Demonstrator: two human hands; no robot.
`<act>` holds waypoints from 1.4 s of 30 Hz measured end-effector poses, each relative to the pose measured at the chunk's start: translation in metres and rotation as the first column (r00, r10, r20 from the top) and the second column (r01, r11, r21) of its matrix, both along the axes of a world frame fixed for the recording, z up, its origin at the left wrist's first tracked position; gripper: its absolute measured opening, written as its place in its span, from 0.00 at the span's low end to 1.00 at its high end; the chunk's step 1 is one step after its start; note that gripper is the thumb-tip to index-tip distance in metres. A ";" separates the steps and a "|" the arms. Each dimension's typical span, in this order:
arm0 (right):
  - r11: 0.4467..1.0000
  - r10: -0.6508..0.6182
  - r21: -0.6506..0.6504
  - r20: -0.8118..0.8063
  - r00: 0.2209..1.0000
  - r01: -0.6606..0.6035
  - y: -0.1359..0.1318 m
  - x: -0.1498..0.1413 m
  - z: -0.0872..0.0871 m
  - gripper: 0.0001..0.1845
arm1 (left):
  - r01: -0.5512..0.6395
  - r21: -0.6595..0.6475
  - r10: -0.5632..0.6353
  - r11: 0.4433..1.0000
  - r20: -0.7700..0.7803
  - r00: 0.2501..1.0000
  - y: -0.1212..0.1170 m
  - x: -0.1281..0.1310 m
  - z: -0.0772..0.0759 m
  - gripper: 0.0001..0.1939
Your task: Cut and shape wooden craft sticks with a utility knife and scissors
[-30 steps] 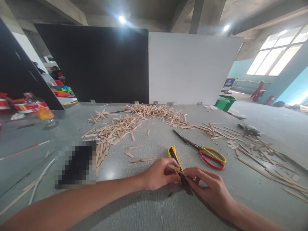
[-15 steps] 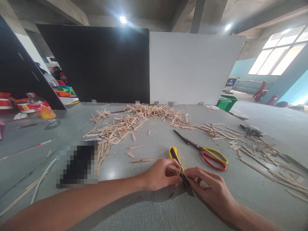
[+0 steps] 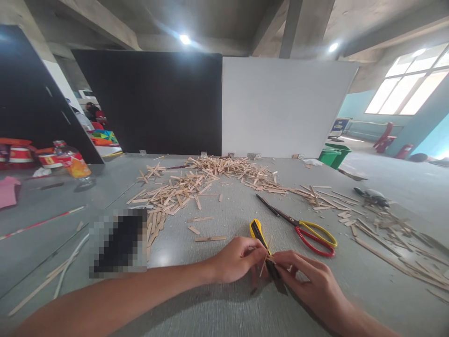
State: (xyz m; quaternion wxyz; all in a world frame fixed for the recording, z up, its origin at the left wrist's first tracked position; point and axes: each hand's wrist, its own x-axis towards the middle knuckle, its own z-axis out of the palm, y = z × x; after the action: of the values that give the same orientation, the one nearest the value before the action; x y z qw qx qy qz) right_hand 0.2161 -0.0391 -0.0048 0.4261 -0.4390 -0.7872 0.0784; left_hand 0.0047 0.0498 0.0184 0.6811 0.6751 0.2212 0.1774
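Head view:
- Left hand [image 3: 236, 262]: near, centre; thumb and forefinger pinched on small crossed slivers of wood [image 3: 263, 266].
- Right hand [image 3: 312, 281]: just beside the left; fingertips closed on the other side of the same slivers. Hands together at the tips, palms apart. Exact joint hidden by fingers.
- Yellow-and-black cutter [image 3: 254, 229]: beneath the slivers, handle end far, dark end near. Contact with the fingers: cannot tell.
- Scissors [image 3: 317, 238]: one red loop, one yellow; right of the cutter, points toward the far left, a dark slim tool [image 3: 265, 204] beside the blades.
- Loose flat stick [image 3: 211, 238]: left of the cutter.
- Heap of wooden sticks [image 3: 224, 166]: far centre, trailing left and right across the grey table [image 3: 168, 318].
- Bottle [image 3: 77, 167]: far left, tilted in this view.

Risks, as judged: thin slivers could snap or split if pinched or bent too hard; a crossing with little grip area could twist apart if the hands pull unevenly. Fingers working low over the cutter could be nicked should its blade be exposed, or could nudge it aside.
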 end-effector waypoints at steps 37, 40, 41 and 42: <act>0.993 -0.118 0.014 0.330 0.936 0.121 0.007 -0.002 -0.006 0.19 | 0.162 0.981 0.676 0.102 -0.188 0.712 -0.033 -0.005 -0.018 0.11; 0.977 -0.199 -0.006 0.313 0.929 0.211 0.008 0.000 -0.013 0.19 | 0.217 0.976 0.717 -0.004 -0.148 0.681 -0.038 -0.005 -0.023 0.13; 0.971 -0.223 -0.018 0.306 0.926 0.239 0.008 0.000 -0.015 0.20 | 0.229 0.973 0.732 -0.015 -0.145 0.665 -0.039 -0.005 -0.025 0.14; 0.963 -0.249 -0.028 0.294 0.923 0.269 0.009 0.001 -0.017 0.20 | 0.241 0.971 0.747 -0.011 -0.152 0.647 -0.039 -0.004 -0.027 0.15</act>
State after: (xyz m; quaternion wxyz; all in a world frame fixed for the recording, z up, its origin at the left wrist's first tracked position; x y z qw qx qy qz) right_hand 0.2168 -0.0302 -0.0215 0.2985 -0.5600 -0.7727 -0.0165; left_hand 0.0003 0.0107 -0.0087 -0.1663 0.8868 0.4023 0.1548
